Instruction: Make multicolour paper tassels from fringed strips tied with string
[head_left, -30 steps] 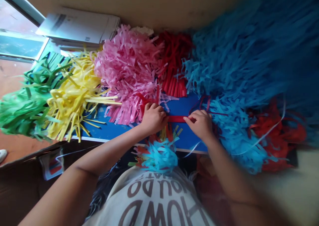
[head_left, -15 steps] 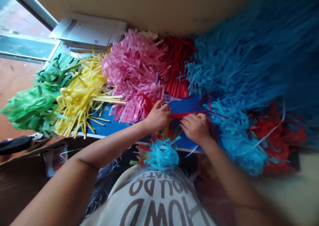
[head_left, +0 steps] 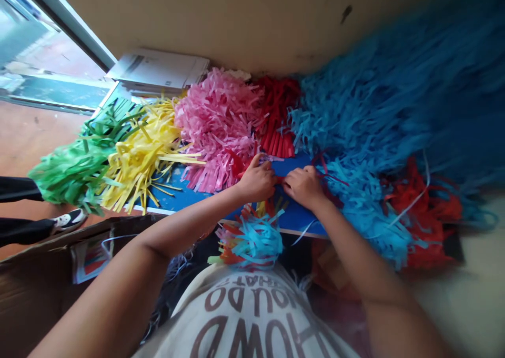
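Note:
My left hand [head_left: 257, 181] and my right hand [head_left: 303, 187] sit close together on a blue table [head_left: 185, 199], both pinched on a red paper strip [head_left: 279, 179] that runs between them. Only a short bit of the strip shows between the fingers. A pink heap of cut paper fringe [head_left: 221, 123] lies just behind my left hand, a folded red fringe [head_left: 278, 121] behind the gap, and a light blue fringe pile [head_left: 366, 210] beside my right hand. A mixed-colour tassel [head_left: 248, 239] rests at the table's near edge below my hands.
Yellow fringe [head_left: 142, 152] and green fringe [head_left: 74, 168] lie at the left end of the table. A stack of printed papers [head_left: 158, 71] sits at the back left by a wall. A cardboard box [head_left: 47, 274] stands below left. Another person's shoe [head_left: 69, 220] is on the floor.
My hands have drawn closer together, so less of the red strip shows between them. The view has shifted, and a person's leg and shoe have come in at the left.

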`<action>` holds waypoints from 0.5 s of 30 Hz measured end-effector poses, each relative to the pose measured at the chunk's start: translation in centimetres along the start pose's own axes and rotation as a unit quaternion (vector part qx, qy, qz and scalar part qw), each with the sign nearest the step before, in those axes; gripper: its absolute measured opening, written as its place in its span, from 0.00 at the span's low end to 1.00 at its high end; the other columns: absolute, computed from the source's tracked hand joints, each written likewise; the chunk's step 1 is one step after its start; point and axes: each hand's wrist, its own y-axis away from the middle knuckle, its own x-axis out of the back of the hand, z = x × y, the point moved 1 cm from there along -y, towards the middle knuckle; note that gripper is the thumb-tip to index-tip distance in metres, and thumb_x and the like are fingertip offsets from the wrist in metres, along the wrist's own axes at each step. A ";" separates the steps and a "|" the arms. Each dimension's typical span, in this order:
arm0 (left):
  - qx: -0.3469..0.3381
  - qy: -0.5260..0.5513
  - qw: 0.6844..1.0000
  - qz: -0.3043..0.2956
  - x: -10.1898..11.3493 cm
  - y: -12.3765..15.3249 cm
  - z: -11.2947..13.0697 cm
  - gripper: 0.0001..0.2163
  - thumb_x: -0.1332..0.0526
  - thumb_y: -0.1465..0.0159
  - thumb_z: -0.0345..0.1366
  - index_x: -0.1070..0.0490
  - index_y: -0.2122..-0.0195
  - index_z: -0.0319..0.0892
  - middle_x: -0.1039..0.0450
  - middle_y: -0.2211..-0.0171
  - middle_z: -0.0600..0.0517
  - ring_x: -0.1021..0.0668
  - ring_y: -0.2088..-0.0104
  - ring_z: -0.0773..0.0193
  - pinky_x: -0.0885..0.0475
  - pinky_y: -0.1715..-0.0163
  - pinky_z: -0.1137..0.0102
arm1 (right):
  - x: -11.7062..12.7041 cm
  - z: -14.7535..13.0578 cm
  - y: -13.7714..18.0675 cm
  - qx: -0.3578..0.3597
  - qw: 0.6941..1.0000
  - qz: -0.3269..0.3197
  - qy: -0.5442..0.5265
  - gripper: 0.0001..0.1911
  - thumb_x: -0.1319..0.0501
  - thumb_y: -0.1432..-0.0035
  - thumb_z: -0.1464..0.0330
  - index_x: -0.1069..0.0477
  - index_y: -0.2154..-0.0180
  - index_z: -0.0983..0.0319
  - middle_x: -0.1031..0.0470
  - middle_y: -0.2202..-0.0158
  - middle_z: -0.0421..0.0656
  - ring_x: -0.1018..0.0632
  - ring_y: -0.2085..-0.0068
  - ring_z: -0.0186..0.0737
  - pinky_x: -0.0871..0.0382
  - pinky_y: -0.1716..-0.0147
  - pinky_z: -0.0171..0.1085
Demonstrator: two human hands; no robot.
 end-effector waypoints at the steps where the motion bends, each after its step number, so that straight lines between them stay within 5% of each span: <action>1: 0.005 -0.004 1.000 -0.001 -0.1 0.0 0.0 0.07 0.39 0.40 0.36 0.21 0.68 0.41 0.23 0.70 0.47 0.24 0.56 0.49 0.46 0.36 0.41 | 0.0 0.0 0.0 -0.019 1.000 -0.001 -0.016 0.08 0.39 0.38 0.69 0.24 0.69 0.62 0.21 0.67 0.44 0.29 0.62 0.43 0.51 0.59 0.44; 8: 0.033 -0.030 0.998 0.035 -1.2 1.5 -0.2 0.12 0.44 0.32 0.31 0.23 0.69 0.46 0.22 0.68 0.52 0.24 0.54 0.55 0.50 0.33 0.47 | 0.0 -1.8 1.1 -0.024 0.999 0.042 0.019 0.08 0.42 0.34 0.68 0.25 0.65 0.61 0.21 0.62 0.45 0.30 0.59 0.45 0.51 0.59 0.45; 15: 0.045 -0.001 0.997 0.068 -1.8 3.3 -0.9 0.08 0.41 0.30 0.36 0.21 0.62 0.50 0.20 0.63 0.54 0.24 0.54 0.59 0.51 0.34 0.49 | -1.1 -0.4 3.2 -0.025 0.996 0.082 0.003 0.10 0.41 0.32 0.63 0.24 0.57 0.62 0.20 0.58 0.46 0.28 0.59 0.43 0.49 0.58 0.44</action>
